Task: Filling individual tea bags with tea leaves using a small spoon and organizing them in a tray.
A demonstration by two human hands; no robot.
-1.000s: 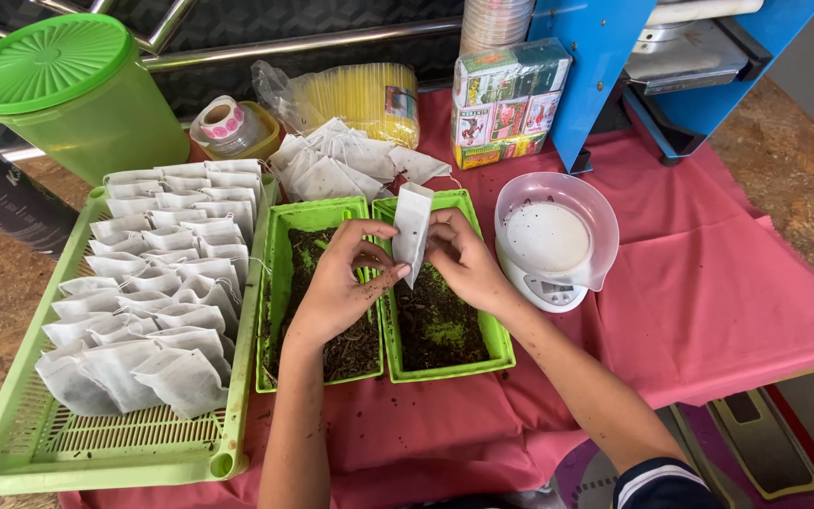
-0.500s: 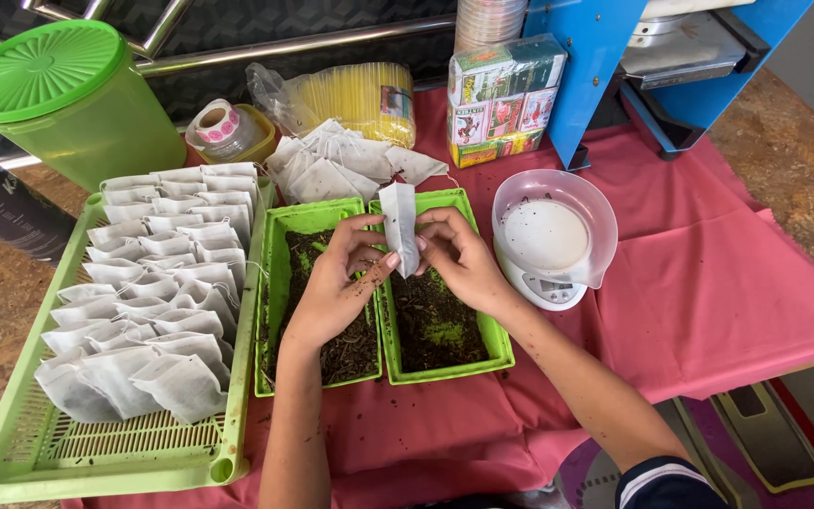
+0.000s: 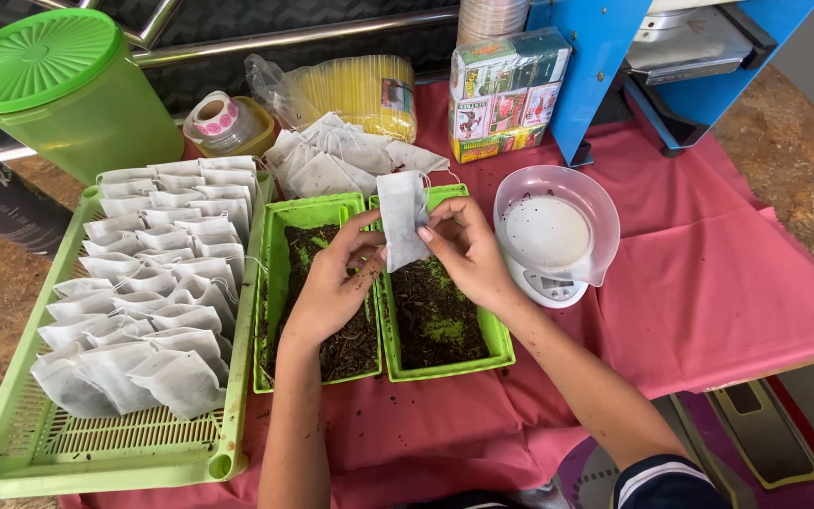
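Both hands meet at the middle of the table and pinch 1 white bag [image 3: 401,219] between them. The left hand [image 3: 332,287] has its fingers curled in, thumb and forefinger closed on the bag's left edge. The right hand [image 3: 468,254] grips the right edge the same way, its other fingers loosely bent. The bag stands upright, a little above the gap between 2 small green trays, at about 12 o'clock from the hands.

The left tray [image 3: 275,283] and the right tray [image 3: 498,339] sit side by side, touching, and both hold dark loose tea leaves with some green bits. The left hand hovers over the left tray; the right wrist crosses the right tray's far corner.

At 9 o'clock from the hands lies a large green basket [image 3: 11,443] filled with rows of filled white bags [image 3: 153,283]. At 12 o'clock, just beyond the trays, is a heap of empty bags [image 3: 332,160]. Behind that heap lies a clear pack of yellow straws [image 3: 360,90]. At 10 o'clock stands a roll of stickers [image 3: 217,115], and further out at 10 o'clock a green jug [image 3: 77,94] with a lid.

At 3 o'clock, just beside the right tray, a white scale [image 3: 548,283] carries a clear bowl [image 3: 605,226]. At 1 o'clock stands a bundle of coloured boxes [image 3: 501,94], near a blue machine [image 3: 595,57]. A pink cloth [image 3: 727,302] covers the table.
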